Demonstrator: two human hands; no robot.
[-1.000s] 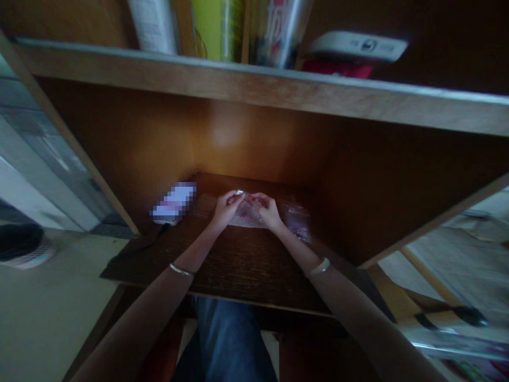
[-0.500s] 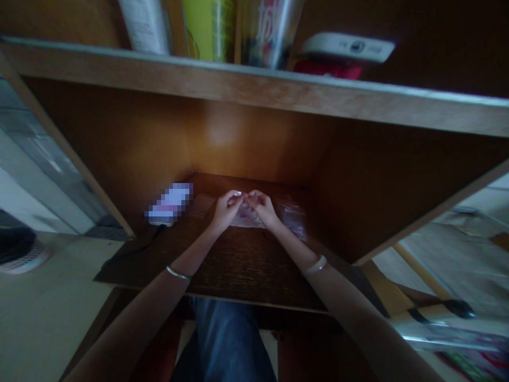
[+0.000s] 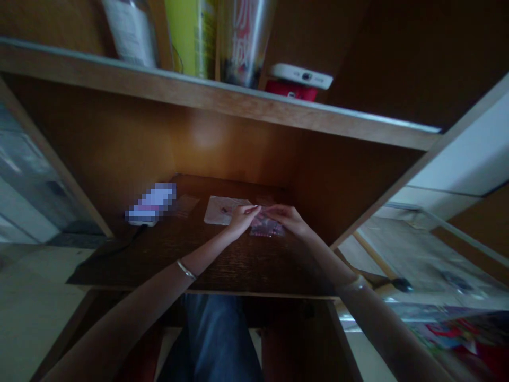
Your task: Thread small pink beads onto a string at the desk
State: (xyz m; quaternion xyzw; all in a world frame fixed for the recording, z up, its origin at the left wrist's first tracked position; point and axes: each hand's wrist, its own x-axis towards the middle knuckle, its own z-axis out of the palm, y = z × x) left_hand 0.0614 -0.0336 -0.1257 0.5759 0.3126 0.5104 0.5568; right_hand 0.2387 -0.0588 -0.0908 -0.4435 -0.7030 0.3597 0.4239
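Note:
My left hand [image 3: 241, 220] and my right hand [image 3: 288, 217] meet over the dark wooden desk, their fingertips nearly touching. The left fingers pinch a thin pale strip [image 3: 254, 207], too small to name. My right fingertips sit against its far end, though I cannot tell whether they grip it. A pale square sheet [image 3: 220, 210] lies just left of my left hand. Partly under my right hand is a small clear packet with pink contents [image 3: 268, 229].
A pixelated flat object [image 3: 151, 203] with a dark cable [image 3: 119, 246] lies at the desk's left, beside a clear plastic sleeve [image 3: 186, 204]. A wooden shelf [image 3: 199, 101] overhangs the desk, holding bottles and a white-and-red item. My jeans [image 3: 210, 339] show below the desk edge.
My hands have shifted right and now lie over the pink packet, uncovering the pale sheet. The whole view has tilted and slid, with the desk objects lying further left.

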